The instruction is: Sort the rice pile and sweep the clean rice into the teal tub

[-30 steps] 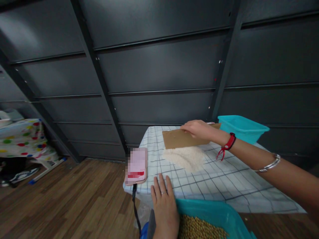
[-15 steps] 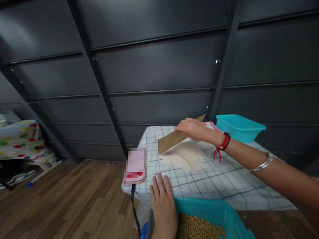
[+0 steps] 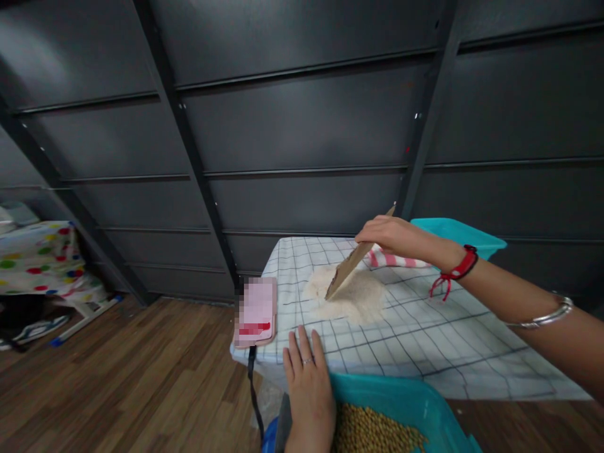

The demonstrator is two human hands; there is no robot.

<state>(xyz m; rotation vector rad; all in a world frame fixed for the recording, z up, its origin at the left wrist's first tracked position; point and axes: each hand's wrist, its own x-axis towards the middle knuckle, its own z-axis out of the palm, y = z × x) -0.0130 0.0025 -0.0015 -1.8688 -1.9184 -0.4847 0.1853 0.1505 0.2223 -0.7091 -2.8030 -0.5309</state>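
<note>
Rice (image 3: 352, 296) heaped just right of centre frame on the checked tablecloth (image 3: 425, 340), with the lower edge of the cardboard (image 3: 346, 272) dug into its left side and the right hand (image 3: 394, 238) above, fingers closed around the card's upper end. Probably best to press that edge flat to the cloth and sweep slowly, to avoid scattering grains towards the phone (image 3: 256, 311) at lower left. Left hand (image 3: 306, 384) flat at bottom centre beside the blue tub (image 3: 406, 402) of beans, fingers stretched out, gripping nothing; well placed for pinning the cloth.
</note>
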